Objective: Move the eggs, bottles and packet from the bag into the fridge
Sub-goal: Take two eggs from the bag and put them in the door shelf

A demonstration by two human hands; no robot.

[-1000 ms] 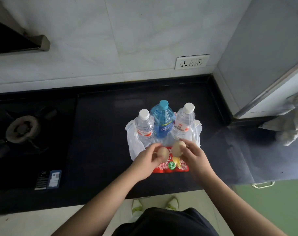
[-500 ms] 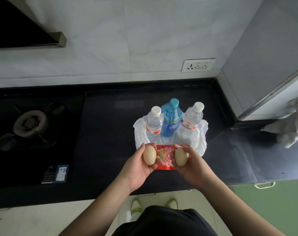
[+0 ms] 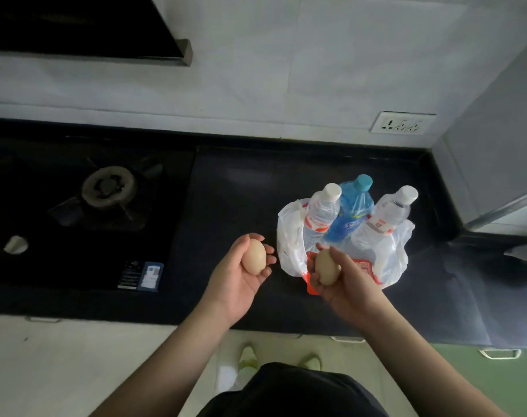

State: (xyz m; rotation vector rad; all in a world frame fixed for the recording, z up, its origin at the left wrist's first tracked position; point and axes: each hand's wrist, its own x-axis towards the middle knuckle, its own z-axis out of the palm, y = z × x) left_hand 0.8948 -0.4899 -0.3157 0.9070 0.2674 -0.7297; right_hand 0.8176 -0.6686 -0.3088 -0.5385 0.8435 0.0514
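Two eggs are in your hands, one in each, held above the front part of the dark counter (image 3: pixel 232 188). Your left hand (image 3: pixel 238 281) lies palm up with the left egg (image 3: pixel 254 256) cupped in it, the fingers curled round its far side and the fingertips showing just past the shell. Your right hand (image 3: pixel 343 284) holds the right egg (image 3: pixel 327 267) upright, with the thumb laid over its top and the other fingers wrapped beneath it, so the egg is gripped between them. That right egg hangs over the near edge of the white plastic bag (image 3: pixel 289 236), which sits open on the counter just beyond your hands. Inside the bag, at its near side, lies the red packet (image 3: pixel 365 266), flat and partly hidden by your right hand. Behind the packet three bottles stand upright in the bag, close together: a clear bottle with a white cap (image 3: pixel 322 212) on the left, a blue bottle (image 3: pixel 351 213) with a teal cap in the middle, and a second clear bottle (image 3: pixel 382 218) with a white cap on the right. To the left of all this, set into the counter, is the stove burner (image 3: pixel 108 186), with a small label (image 3: pixel 141 275) near its front corner. Further back, the pale tiled wall carries a white socket (image 3: pixel 402 123) above the bottles, and a dark hood (image 3: pixel 75 25) hangs at the upper left.
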